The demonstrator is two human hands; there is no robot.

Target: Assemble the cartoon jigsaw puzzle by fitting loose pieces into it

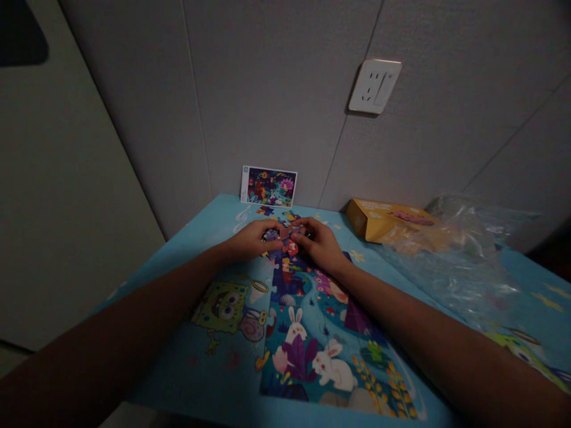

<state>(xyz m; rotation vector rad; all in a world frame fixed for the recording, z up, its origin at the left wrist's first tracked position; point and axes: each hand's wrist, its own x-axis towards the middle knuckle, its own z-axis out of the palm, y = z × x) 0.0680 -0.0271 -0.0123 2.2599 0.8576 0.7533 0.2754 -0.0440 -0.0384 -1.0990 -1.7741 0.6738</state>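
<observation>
Tabletop (178,374), cartoon-printed blue, jigsaw (325,324) upon it — grey wall (276,89), white socket (375,86)

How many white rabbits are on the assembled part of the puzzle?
2: one rabbit behind purple leaves, another rabbit right of them. The right forearm may hide more.

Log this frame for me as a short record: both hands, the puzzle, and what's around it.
Left hand: thumb and fingers on puzzle pieces
Right hand: on the same cluster, from the other side
Pieces lifted or resting: cannot tell
Joined puzzle section: on the table nearer the person, showing two white rabbits
Picture card: upright against the wall
Yellow box: right of the hands, near the wall
Clear plastic: crumpled, beside the box
Table cover: blue, cartoon print
</observation>
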